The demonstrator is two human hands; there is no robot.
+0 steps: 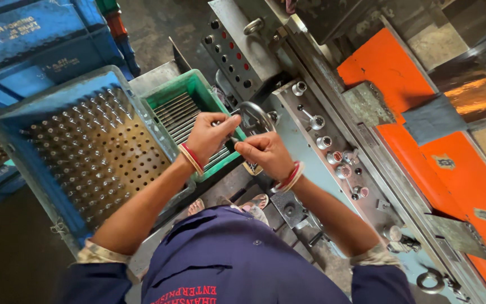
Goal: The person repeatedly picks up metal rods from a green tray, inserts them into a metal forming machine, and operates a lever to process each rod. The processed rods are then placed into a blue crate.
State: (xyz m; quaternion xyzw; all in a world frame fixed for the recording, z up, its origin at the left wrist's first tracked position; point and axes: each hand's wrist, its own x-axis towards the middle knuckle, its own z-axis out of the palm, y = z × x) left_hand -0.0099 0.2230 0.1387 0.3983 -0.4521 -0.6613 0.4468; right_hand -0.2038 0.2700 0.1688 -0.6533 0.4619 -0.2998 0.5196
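My left hand (209, 135) and my right hand (264, 152) meet over the near corner of a green crate (167, 97). Together they pinch a thin metal rod (233, 141), most of it hidden by my fingers. The green crate holds several long metal rods lying side by side. Just behind my hands a round metal handwheel (256, 114) sticks out from the machine. Both wrists wear red and white bangles.
A blue perforated tray (94, 152) to the left holds several upright metal pins. More blue crates (23, 39) are stacked at far left. On the right runs a grey machine panel (333, 152) with knobs and buttons, and an orange guard (400, 79) beyond it.
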